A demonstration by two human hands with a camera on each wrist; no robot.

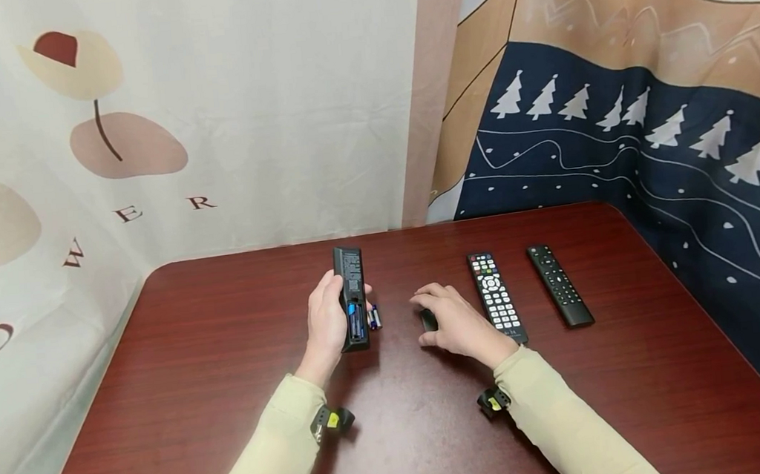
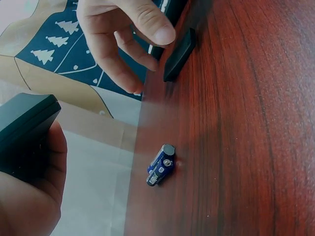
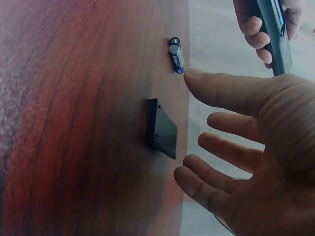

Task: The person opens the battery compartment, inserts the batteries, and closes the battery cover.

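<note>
A black remote control (image 1: 351, 291) lies back-up in my left hand (image 1: 324, 317), gripped along its sides. Its battery compartment is uncovered, with blue batteries (image 1: 357, 321) inside. Over a small black battery cover (image 3: 165, 130) on the table, my right hand (image 1: 453, 317) hovers with fingers spread and loosely bent. A gap shows between those fingers and the cover in the right wrist view. Two loose blue batteries (image 2: 161, 164) lie close together on the table, just right of the held remote.
Two more remotes lie to the right: a black one with white buttons (image 1: 491, 284), partly behind my right forearm, and a plain black one (image 1: 558, 282). The dark red table (image 1: 225, 316) meets curtains (image 1: 277, 126) at its back edge.
</note>
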